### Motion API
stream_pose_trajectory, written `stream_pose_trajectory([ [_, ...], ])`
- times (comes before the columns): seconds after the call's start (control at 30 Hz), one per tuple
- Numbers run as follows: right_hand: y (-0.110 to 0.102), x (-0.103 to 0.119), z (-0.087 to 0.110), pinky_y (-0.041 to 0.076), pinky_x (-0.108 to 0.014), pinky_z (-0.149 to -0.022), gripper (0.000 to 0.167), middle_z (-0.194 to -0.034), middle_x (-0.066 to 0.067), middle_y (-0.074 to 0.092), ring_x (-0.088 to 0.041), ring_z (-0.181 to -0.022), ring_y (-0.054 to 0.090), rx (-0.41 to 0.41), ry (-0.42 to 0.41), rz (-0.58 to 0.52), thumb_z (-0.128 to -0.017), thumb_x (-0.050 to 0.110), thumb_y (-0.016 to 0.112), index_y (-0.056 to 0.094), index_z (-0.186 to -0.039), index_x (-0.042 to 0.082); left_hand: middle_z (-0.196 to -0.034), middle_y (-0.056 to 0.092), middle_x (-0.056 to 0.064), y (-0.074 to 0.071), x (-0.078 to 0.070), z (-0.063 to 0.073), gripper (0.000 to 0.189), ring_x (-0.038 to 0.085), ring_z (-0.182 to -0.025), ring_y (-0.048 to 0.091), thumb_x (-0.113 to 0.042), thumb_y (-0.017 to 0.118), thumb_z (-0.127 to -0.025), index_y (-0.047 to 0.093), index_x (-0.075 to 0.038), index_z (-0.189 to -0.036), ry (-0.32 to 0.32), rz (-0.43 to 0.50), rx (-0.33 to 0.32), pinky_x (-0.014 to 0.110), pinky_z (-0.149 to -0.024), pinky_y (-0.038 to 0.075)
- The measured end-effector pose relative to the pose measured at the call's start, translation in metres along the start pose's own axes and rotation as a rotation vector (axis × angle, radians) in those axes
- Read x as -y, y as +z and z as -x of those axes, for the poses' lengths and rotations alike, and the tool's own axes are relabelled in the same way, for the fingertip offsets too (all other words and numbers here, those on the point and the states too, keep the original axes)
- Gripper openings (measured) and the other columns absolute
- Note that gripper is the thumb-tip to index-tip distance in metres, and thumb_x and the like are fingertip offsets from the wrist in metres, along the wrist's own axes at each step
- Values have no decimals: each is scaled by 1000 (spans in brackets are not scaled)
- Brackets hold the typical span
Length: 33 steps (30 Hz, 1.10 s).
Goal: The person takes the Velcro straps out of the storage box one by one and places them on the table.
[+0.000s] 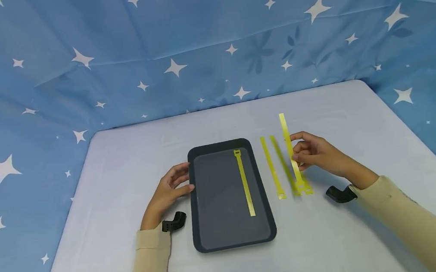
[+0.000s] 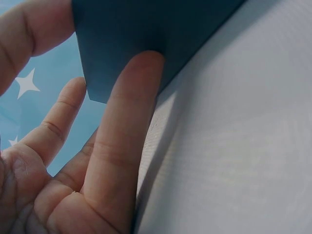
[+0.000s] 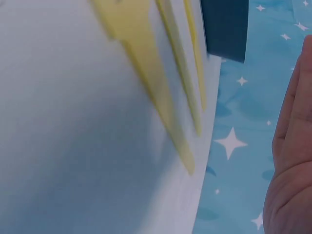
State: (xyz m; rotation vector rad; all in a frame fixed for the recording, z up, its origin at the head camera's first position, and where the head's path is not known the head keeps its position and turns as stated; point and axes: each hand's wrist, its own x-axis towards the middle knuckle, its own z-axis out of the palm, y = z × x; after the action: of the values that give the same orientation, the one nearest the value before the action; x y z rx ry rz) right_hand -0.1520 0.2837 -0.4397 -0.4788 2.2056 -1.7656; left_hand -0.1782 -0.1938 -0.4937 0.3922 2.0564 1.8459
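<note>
My right hand point(image 1: 314, 153) pinches a yellow cable tie point(image 1: 284, 132) between thumb and fingers, raised at a slant above the table. In the right wrist view only part of that hand point(image 3: 295, 141) shows, and its grip is out of sight. Beneath and left of it lie more yellow cable ties point(image 1: 270, 166), slotted heads toward me. My left hand point(image 1: 171, 189) touches the left rim of a dark grey tray point(image 1: 195, 215); in the left wrist view its thumb point(image 2: 131, 97) presses the tray's outer wall. Inside the tray lies one yellow cable tie point(image 1: 244, 183), head at the far end.
A white-covered table point(image 1: 134, 160) carries everything. Behind and around it hangs a blue cloth point(image 1: 116, 41) with white stars. A black wrist device point(image 1: 175, 222) sits by the left sleeve, and another black device point(image 1: 341, 194) by the right sleeve.
</note>
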Motion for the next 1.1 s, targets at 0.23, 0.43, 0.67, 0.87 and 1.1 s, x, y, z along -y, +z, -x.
stream_pose_trajectory([
  [0.23,-10,-5,6,66,-36,-74,45,-101,-7,68,-17,-81,71,-12,21,14,-108,-5,59,39,-148,-13,-161,44,31,0,0,1,73,19,-133,58,3,74,-95,42,5,-160,-4,-1,-2,26,-95,58],
  [0.43,-20,-10,14,66,-36,-74,41,-99,-6,68,-18,-80,71,-18,38,14,-108,-5,59,42,-145,-10,-160,44,31,1,0,1,73,15,-130,59,5,73,-95,41,6,-160,-3,2,-3,26,-94,58],
  [0.67,-30,-15,19,66,-35,-74,43,-98,-5,69,-18,-80,69,-30,68,38,-108,-4,60,41,-146,-11,-160,44,32,2,-1,2,73,15,-130,59,4,73,-95,41,6,-160,-2,-2,-5,26,-95,58],
  [0.87,-39,-17,22,65,-34,-76,50,-99,-5,70,-17,-84,70,-15,142,61,-108,-1,60,37,-150,-14,-160,44,31,2,-1,2,73,16,-131,58,3,73,-95,42,5,-160,-7,-4,-7,26,-94,58],
  [1.1,-45,-21,23,65,-34,-78,53,-103,-11,67,-18,-86,69,20,237,80,-108,0,61,36,-153,-14,-160,44,32,2,-1,1,73,12,-128,60,3,73,-95,41,5,-161,-14,-1,-6,26,-94,58],
])
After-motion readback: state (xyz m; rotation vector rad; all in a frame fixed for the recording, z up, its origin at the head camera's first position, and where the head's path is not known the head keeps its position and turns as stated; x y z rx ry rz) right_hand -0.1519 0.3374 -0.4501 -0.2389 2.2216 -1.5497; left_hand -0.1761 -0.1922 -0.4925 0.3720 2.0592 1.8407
